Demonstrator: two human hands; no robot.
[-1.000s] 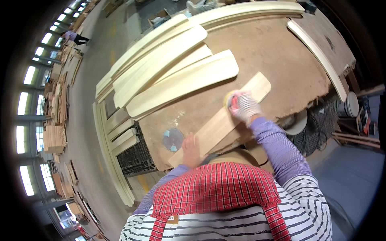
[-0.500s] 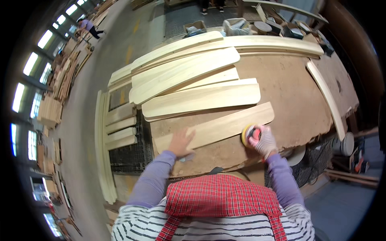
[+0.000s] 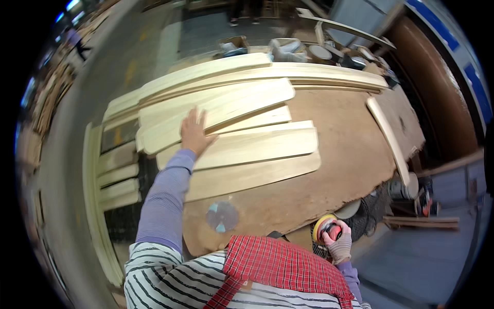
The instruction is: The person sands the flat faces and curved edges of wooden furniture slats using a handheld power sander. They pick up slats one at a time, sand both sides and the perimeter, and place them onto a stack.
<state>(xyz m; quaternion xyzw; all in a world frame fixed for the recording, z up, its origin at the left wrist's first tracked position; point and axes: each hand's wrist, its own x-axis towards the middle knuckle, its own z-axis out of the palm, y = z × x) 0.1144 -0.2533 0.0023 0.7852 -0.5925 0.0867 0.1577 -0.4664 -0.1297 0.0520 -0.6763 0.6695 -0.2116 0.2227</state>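
My bare left hand reaches over the stack of pale boards, its fingers spread. It rests on or just above a round-cornered board; contact is hard to tell. A second board lies nearer, partly covering the nearest board. In a striped glove, my right hand grips a red hand-held sander with a yellow pad edge. The sander hangs beyond the table's near edge, tilted and apart from the boards. A grey round sanding disc lies on the brown table.
Long wood strips line the table's far side. One narrow curved strip crosses the right end. More strips stand at the left beside short pieces. Beyond the table are boxes, a bag and a bucket at the right.
My left hand has gone from the nearest board to the stack farther away. That board now lies against the stack, partly covered. The sander has come off the table toward me. The view has shifted.
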